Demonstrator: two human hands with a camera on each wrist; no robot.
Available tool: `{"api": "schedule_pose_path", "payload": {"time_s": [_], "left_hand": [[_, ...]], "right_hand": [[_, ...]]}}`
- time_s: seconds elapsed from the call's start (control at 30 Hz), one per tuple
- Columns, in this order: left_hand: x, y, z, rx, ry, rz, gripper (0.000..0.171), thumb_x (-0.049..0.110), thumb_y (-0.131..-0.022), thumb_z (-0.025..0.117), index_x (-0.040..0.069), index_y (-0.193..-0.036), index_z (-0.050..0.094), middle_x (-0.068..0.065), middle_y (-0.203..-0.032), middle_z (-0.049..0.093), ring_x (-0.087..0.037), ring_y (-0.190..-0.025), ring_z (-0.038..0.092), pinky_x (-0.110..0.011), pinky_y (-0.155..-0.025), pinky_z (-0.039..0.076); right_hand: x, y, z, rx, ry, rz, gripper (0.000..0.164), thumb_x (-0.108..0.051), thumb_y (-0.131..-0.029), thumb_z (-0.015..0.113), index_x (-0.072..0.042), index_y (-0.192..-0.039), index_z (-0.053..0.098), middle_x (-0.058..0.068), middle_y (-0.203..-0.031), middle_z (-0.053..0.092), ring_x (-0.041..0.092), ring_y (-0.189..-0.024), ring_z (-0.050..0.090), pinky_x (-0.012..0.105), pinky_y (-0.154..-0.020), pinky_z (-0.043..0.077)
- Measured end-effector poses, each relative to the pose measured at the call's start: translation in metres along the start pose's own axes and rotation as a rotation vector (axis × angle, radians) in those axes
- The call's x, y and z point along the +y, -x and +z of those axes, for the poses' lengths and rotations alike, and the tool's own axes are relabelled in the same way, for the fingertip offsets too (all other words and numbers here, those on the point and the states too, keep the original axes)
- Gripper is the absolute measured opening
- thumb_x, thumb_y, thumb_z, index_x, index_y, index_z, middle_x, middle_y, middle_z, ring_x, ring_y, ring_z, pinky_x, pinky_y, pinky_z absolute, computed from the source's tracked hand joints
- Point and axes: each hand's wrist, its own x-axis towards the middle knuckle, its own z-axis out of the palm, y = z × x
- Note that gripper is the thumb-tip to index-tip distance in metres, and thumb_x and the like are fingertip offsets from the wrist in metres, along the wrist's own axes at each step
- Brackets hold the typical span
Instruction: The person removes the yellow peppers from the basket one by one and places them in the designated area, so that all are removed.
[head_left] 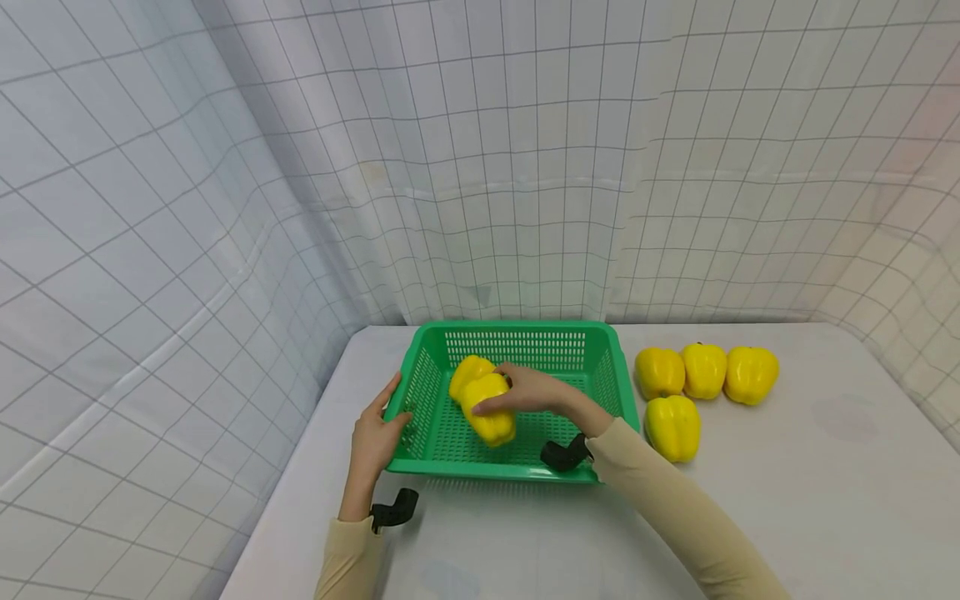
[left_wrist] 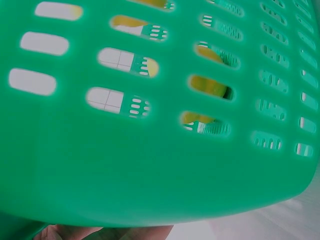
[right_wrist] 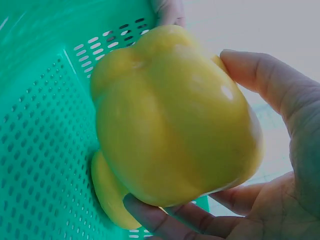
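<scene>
My right hand [head_left: 528, 389] grips a yellow bell pepper [head_left: 489, 410] inside the green basket [head_left: 510, 472], thumb on one side and fingers on the other, as the right wrist view shows of the held pepper [right_wrist: 175, 120]. Behind and partly under it, a second yellow pepper [head_left: 467, 372] lies against the basket floor. My left hand [head_left: 377, 437] holds the basket's left rim, its thumb over the inner side. In the left wrist view the slotted basket wall [left_wrist: 125, 175] fills most of the frame, and only some fingers [left_wrist: 145, 233] show below it.
Right of the basket, several yellow bell peppers [head_left: 704, 372] stand in a back row, with one more pepper [head_left: 672, 428] in front. All rest on a white table [head_left: 825, 483]. White grid-patterned curtains [head_left: 510, 167] hang close behind and at both sides.
</scene>
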Motion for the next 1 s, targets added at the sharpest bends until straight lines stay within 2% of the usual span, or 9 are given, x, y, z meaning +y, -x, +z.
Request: {"api": "schedule_pose_path", "payload": {"time_s": [0.1, 0.23, 0.6, 1.0], "left_hand": [[0.000, 0.000, 0.000, 0.000, 0.004, -0.003, 0.063, 0.009, -0.088, 0.061, 0.020, -0.146, 0.041, -0.025, -0.103, 0.065, -0.024, -0.065, 0.059, -0.034, -0.053, 0.045], [0.000, 0.000, 0.000, 0.002, 0.011, -0.007, 0.063, 0.009, -0.088, 0.061, 0.022, -0.146, 0.041, -0.024, -0.101, 0.066, -0.024, -0.064, 0.060, -0.034, -0.053, 0.045], [0.000, 0.000, 0.000, -0.002, 0.012, -0.013, 0.063, 0.010, -0.088, 0.061, 0.022, -0.146, 0.041, -0.025, -0.103, 0.065, -0.024, -0.065, 0.060, -0.034, -0.053, 0.045], [0.001, 0.000, 0.000, -0.001, 0.008, -0.014, 0.063, 0.010, -0.088, 0.062, 0.022, -0.146, 0.040, -0.026, -0.105, 0.064, -0.024, -0.066, 0.060, -0.034, -0.054, 0.045]], "right_hand": [[0.000, 0.005, -0.002, 0.063, 0.023, 0.022, 0.070, -0.050, -0.076, 0.074, -0.006, -0.123, 0.047, 0.004, -0.098, 0.059, 0.019, -0.085, 0.057, 0.037, -0.078, 0.047], [0.000, 0.012, -0.004, 0.121, 0.023, 0.023, 0.069, -0.053, -0.074, 0.073, -0.009, -0.121, 0.046, 0.004, -0.099, 0.059, 0.020, -0.085, 0.057, 0.034, -0.075, 0.046], [0.000, 0.035, -0.015, 0.237, -0.044, 0.005, 0.071, -0.046, -0.078, 0.073, -0.008, -0.129, 0.043, 0.010, -0.115, 0.051, 0.023, -0.091, 0.054, 0.037, -0.078, 0.045], [0.011, 0.065, -0.032, 0.360, -0.124, -0.010, 0.074, -0.046, -0.080, 0.072, -0.006, -0.132, 0.037, 0.016, -0.113, 0.054, 0.026, -0.094, 0.055, 0.040, -0.080, 0.047]]}}
